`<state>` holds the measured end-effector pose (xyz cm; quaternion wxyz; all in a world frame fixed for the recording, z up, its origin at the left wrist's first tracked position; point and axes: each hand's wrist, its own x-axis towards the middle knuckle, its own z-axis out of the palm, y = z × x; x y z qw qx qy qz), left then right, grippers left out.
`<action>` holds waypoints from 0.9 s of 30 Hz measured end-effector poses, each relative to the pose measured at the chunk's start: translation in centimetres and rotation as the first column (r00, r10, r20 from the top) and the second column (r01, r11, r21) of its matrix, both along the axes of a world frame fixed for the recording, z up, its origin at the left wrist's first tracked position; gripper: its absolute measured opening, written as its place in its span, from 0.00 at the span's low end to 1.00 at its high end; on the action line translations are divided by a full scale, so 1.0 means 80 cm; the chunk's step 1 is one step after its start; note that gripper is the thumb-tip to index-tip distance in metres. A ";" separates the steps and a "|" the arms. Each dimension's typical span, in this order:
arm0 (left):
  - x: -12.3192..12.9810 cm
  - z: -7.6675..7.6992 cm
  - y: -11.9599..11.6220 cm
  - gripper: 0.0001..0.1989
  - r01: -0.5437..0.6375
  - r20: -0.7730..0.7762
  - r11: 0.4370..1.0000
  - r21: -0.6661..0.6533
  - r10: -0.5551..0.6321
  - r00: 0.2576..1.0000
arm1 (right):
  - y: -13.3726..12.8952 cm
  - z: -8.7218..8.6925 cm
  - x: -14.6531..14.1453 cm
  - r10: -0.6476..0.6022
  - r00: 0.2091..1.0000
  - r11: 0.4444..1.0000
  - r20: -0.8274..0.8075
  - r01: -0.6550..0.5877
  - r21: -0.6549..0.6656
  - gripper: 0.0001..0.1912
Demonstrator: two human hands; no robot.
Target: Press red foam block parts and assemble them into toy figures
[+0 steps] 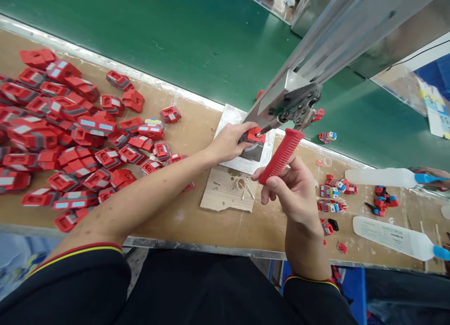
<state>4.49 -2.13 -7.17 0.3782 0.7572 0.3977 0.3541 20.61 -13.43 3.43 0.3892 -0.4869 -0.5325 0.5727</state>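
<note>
Bright indoor light, stretched outer edges

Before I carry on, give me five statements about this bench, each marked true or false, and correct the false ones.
1. The right hand holds the red ribbed handle of the toggle clamp. True.
2. The left hand is reaching into the pile of red toy vehicle shells. False: its fingers are at a red toy piece beneath the toggle clamp.
3. Cotton swabs lie over the torn cardboard. True.
4. The two plastic bottles have red tips. False: the tips are blue.
5. The pile of red toy vehicle shells is to the left of the cardboard. True.
</note>
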 end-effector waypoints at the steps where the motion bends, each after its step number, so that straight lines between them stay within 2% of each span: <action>1: 0.000 0.000 0.000 0.22 0.000 -0.004 1.000 0.002 0.000 1.000 | 0.003 -0.008 0.001 0.001 1.000 1.000 0.014 -0.001 0.006 0.25; 3: 0.000 -0.001 0.001 0.22 -0.004 -0.008 1.000 0.009 0.004 1.000 | 0.012 -0.027 0.001 -0.014 0.999 1.000 0.049 0.013 0.027 0.24; 6: -0.001 -0.002 0.001 0.21 -0.001 -0.006 1.000 0.018 0.001 1.000 | 0.027 -0.056 0.001 -0.110 0.990 0.989 0.089 0.100 0.107 0.25; 9: -0.002 0.000 0.001 0.22 0.011 -0.011 1.000 0.022 -0.011 1.000 | 0.038 -0.072 0.000 -0.146 0.984 0.980 0.106 0.129 0.153 0.26; 13: 0.002 0.002 0.003 0.22 0.030 -0.040 0.999 0.014 -0.030 0.999 | 0.044 -0.074 0.003 -0.138 0.984 0.974 0.112 0.114 0.198 0.27; 15: -0.001 0.004 0.006 0.25 0.058 -0.053 0.998 0.010 -0.057 0.997 | 0.039 -0.070 0.011 -0.174 0.980 0.955 0.099 0.144 0.260 0.26; 17: -0.016 0.011 0.007 0.32 0.076 -0.074 0.996 0.043 -0.073 0.995 | 0.024 -0.064 0.027 -0.269 0.959 0.911 0.090 0.222 0.348 0.23; 20: -0.073 0.028 -0.005 0.35 0.091 -0.164 0.986 0.141 -0.068 0.984 | -0.017 -0.056 0.060 -0.437 0.892 0.802 0.119 0.325 0.502 0.15; 22: -0.121 0.039 -0.026 0.27 0.152 -0.281 0.976 0.153 -0.104 0.954 | -0.047 -0.058 0.079 -0.471 0.854 0.770 0.221 0.275 0.576 0.12; 25: -0.177 0.036 -0.069 0.19 0.308 -0.457 0.945 0.113 -0.225 0.861 | -0.077 -0.073 0.084 -0.333 0.804 0.842 0.493 0.019 0.539 0.10; 26: -0.186 0.029 -0.082 0.17 0.345 -0.490 0.929 0.132 -0.241 0.838 | -0.081 -0.080 0.080 -0.272 0.782 0.862 0.561 -0.062 0.503 0.11; 27: -0.191 0.019 -0.093 0.14 0.332 -0.505 0.928 0.171 -0.207 0.838 | -0.082 -0.087 0.074 -0.224 0.763 0.871 0.606 -0.121 0.475 0.12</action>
